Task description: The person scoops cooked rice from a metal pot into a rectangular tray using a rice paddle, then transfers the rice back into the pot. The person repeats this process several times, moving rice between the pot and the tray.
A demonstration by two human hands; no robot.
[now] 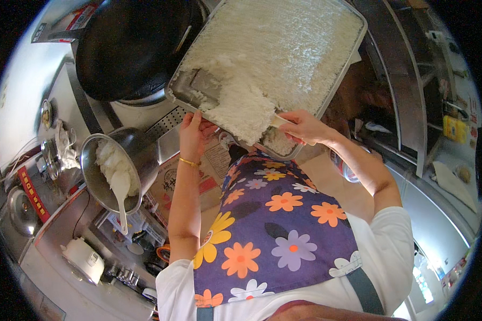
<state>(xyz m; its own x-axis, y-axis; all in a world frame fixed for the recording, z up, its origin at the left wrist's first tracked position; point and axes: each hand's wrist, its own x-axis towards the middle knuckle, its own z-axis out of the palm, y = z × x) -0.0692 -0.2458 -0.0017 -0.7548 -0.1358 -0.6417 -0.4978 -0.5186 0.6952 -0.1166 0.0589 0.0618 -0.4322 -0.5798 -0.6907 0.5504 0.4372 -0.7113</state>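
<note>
A large rectangular metal tray (325, 105), tilted in the view, holds a thick layer of cooked white rice (265, 52); bare metal shows at its near left corner. My left hand (197, 130) grips the tray's near left rim. In my right hand (303, 126) is a pale rice paddle (279, 120), its blade at the rice by the near right corner. Loose rice lies in that corner under the hand. To the left, a deep metal pot (146, 160) contains more white rice (114, 160), with a white spoon (121, 192) resting in it, handle over the rim.
A big dark wok (132, 48) sits at the upper left, close to the tray. Beside the pot lies a perforated metal strip (166, 122). A white appliance (83, 259) and a metal lid (23, 210) are at the lower left. Metal shelving (405, 80) stands at the right.
</note>
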